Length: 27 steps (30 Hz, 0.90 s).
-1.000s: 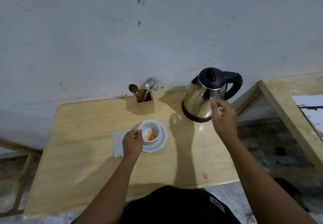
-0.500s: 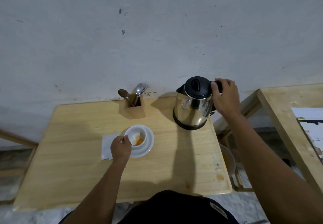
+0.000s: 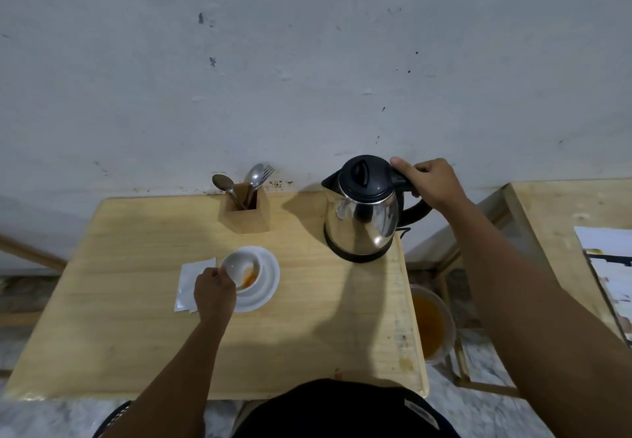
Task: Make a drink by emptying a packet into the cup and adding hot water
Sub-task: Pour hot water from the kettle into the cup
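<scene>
A white cup [image 3: 239, 268] with orange powder inside stands on a white saucer [image 3: 268, 278] in the middle of the wooden table [image 3: 119, 318]. My left hand [image 3: 213, 292] grips the cup's left side. A white packet [image 3: 189, 278] lies flat just left of the saucer, partly under my hand. A steel kettle [image 3: 362, 222] with a black lid stands at the table's back right. My right hand [image 3: 432, 181] is closed around the top of its black handle, thumb resting by the lid.
A wooden holder [image 3: 244, 213] with spoons and a fork stands by the wall, left of the kettle. A bowl of orange liquid [image 3: 431, 323] sits low beside the table's right edge. A second wooden table [image 3: 547, 215] with papers is at far right.
My right hand went from in front of the kettle to its handle and closed on it. The kettle appears slightly raised or shifted. My left hand stayed on the cup.
</scene>
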Each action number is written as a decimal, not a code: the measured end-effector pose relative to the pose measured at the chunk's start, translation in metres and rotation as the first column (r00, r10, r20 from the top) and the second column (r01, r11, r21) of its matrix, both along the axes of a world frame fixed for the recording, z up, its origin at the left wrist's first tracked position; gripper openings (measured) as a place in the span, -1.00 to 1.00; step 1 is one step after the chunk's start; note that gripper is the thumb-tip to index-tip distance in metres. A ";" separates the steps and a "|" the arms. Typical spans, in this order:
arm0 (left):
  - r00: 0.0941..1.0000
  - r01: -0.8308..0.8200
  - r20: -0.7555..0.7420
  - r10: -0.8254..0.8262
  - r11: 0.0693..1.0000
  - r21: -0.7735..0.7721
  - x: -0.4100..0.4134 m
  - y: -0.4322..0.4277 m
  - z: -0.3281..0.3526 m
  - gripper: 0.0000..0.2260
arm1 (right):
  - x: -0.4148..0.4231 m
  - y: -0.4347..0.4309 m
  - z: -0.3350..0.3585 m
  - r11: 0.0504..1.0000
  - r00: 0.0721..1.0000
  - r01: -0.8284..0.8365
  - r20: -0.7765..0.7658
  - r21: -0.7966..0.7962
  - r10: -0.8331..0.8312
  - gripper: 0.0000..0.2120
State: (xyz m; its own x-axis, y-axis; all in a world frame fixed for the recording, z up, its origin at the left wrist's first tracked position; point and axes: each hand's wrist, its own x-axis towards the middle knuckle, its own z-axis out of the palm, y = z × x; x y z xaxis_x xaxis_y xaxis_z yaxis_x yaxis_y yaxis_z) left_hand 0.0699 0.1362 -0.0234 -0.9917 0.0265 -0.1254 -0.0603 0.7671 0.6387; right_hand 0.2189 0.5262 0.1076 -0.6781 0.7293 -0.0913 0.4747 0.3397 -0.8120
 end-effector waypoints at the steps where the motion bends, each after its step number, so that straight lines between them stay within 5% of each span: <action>1: 1.000 0.002 -0.004 -0.002 1.000 -0.001 0.001 0.000 0.000 -0.58 | 0.000 0.002 0.000 1.000 1.000 -0.013 0.007 -0.007 0.013 -0.16; 12: 1.000 0.006 -0.015 -0.005 1.000 0.029 0.005 0.001 0.006 -0.63 | 0.006 0.012 -0.018 0.987 0.979 -0.158 -0.124 0.018 0.159 -0.18; 27: 0.982 0.072 0.162 -0.097 0.986 0.150 0.001 -0.013 0.019 -0.65 | 0.006 -0.021 -0.006 0.992 0.967 0.083 -0.248 0.098 -0.057 -0.25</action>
State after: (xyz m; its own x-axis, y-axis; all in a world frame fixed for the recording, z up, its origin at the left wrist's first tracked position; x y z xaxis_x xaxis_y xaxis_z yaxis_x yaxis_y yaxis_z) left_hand 0.0714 0.1230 -0.0040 -0.9501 0.1390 -0.2792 -0.1152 0.6756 0.7282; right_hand 0.2248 0.5049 0.1013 -0.6171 0.7722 0.1515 0.2920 0.4035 -0.8671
